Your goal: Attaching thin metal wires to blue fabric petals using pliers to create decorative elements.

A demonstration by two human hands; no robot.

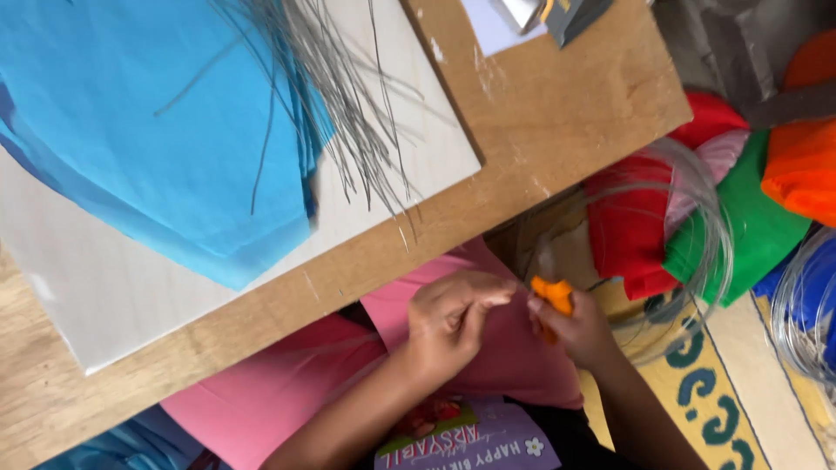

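Note:
My left hand point(453, 320) is below the table edge, over a pink paper sheet point(287, 383) on my lap. Its fingertips pinch what looks like a thin grey wire. Just to the right, my right hand point(579, 335) is closed around a small orange-handled tool point(554, 296), whose tip meets my left fingertips. A loose coil of grey wire point(710, 218) lies right of the hands. On the table, a bundle of cut grey wires point(348, 113) lies across a stack of blue tissue paper point(148, 130).
A pale board point(113, 305) lies on the wooden table point(557, 104) under the blue paper. Red point(627, 218), green point(758, 226) and orange point(805, 165) paper rolls lie on a patterned mat point(723, 383) at the right. A second wire coil point(788, 313) is at the far right.

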